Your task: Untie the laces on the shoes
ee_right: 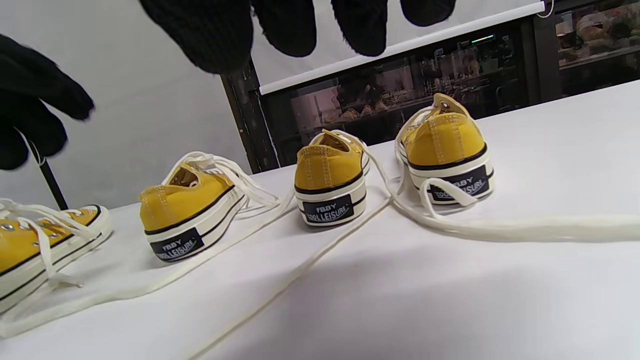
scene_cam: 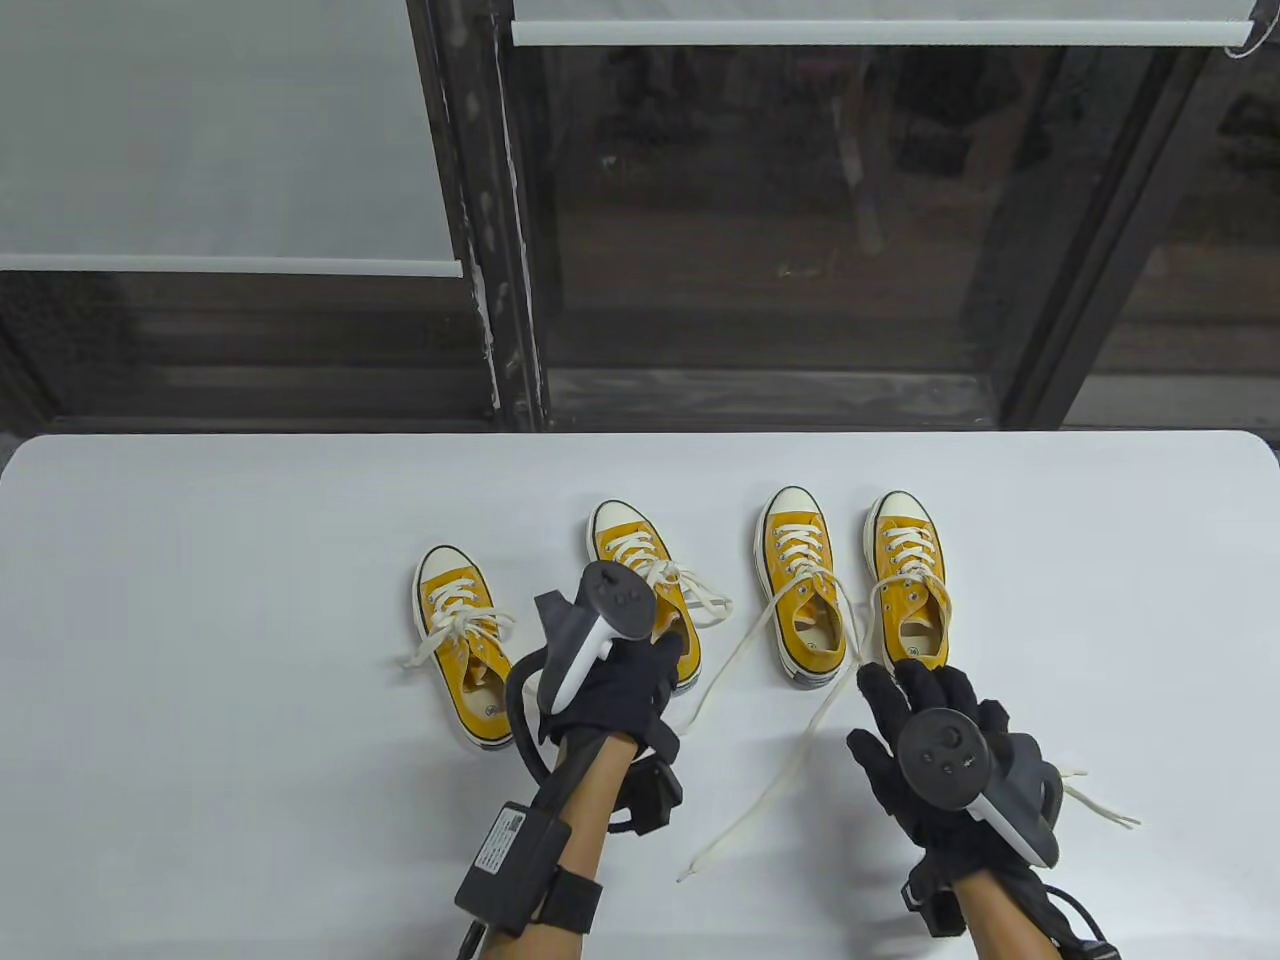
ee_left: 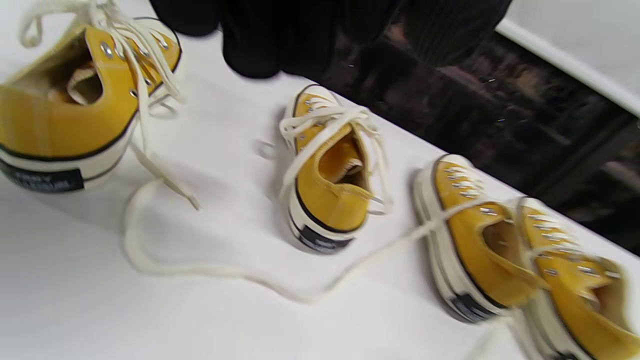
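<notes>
Four yellow shoes stand in a row on the white surface (scene_cam: 200,560), toes away from the person. The far-left shoe (scene_cam: 462,645) has a bow still tied. The second shoe (scene_cam: 640,580) also shows laces bunched in loops over the tongue. The third shoe (scene_cam: 800,590) and the far-right shoe (scene_cam: 908,580) stand close together, laces undone. One long loose lace (scene_cam: 790,760) trails from them across the surface toward the near edge; another lace end (scene_cam: 1100,805) lies by the right wrist. The left hand (scene_cam: 620,680) sits over the heel of the second shoe, fingers curled down; cannot tell whether its grip holds anything. The right hand (scene_cam: 930,740) hovers just near the far-right shoe's heel, grip wide, fingers spread, holding nothing.
</notes>
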Demonstrator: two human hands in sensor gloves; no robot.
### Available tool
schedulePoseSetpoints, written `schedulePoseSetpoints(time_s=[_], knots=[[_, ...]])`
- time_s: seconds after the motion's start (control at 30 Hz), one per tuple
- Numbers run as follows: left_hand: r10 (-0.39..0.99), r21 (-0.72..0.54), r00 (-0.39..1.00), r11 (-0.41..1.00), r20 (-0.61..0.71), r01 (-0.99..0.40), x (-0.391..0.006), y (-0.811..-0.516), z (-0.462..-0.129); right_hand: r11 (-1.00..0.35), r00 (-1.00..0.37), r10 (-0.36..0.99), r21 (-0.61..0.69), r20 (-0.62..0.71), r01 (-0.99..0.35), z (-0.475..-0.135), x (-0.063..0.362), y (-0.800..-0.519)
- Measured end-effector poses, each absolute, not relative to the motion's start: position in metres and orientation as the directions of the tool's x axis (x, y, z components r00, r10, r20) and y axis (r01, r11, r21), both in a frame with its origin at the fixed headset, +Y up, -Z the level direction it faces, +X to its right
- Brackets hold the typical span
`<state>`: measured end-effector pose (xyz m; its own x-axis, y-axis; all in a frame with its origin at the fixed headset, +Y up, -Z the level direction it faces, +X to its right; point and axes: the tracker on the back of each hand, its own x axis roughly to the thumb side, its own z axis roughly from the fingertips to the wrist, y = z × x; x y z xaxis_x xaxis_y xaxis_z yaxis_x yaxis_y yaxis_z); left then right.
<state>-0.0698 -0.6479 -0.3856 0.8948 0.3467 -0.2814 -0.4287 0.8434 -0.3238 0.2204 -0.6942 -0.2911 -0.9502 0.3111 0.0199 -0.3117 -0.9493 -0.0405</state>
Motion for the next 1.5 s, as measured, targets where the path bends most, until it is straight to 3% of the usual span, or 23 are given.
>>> schedulePoseSetpoints(time_s=[0.27,0.4,0.6,0.7,0.83,0.9,1.0,1.27,1.5], knots=[[0.118,-0.439,0.891,0.837,-0.439,-0.327,-0.053,-0.683,-0.446,-0.949,-0.947,0.314,-0.015,0.062,-0.315,-0.287,0.216,-0.694],[-0.035,-0.538,0.893,0.808,-0.449,-0.238,-0.045,-0.703,-0.467,-0.949,-0.946,0.314,-0.012,0.085,-0.316,-0.285,0.212,-0.693],[-0.147,-0.559,0.885,0.817,-0.441,-0.143,-0.036,-0.730,-0.478,-0.948,-0.944,0.315,-0.006,0.097,-0.317,-0.285,0.210,-0.692],[-0.174,-0.498,0.872,0.863,-0.457,-0.089,-0.039,-0.738,-0.479,-0.945,-0.941,0.325,-0.006,0.094,-0.327,-0.285,0.211,-0.692],[-0.086,-0.472,0.893,0.869,-0.443,-0.150,-0.046,-0.738,-0.478,-0.945,-0.941,0.325,-0.002,0.099,-0.326,-0.286,0.210,-0.692],[0.004,-0.429,0.889,0.875,-0.458,-0.226,-0.051,-0.731,-0.474,-0.945,-0.940,0.327,0.000,0.101,-0.328,-0.285,0.210,-0.692],[0.053,-0.391,0.907,0.891,-0.417,-0.232,-0.054,-0.715,-0.466,-0.944,-0.939,0.326,-0.006,0.105,-0.329,-0.285,0.211,-0.692],[0.199,-0.262,0.931,0.922,-0.307,-0.284,-0.046,-0.660,-0.410,-0.941,-0.936,0.336,0.001,0.102,-0.338,-0.285,0.212,-0.693],[0.219,-0.222,0.944,0.936,-0.246,-0.275,-0.042,-0.642,-0.365,-0.934,-0.930,0.356,0.010,0.093,-0.356,-0.284,0.216,-0.695]])
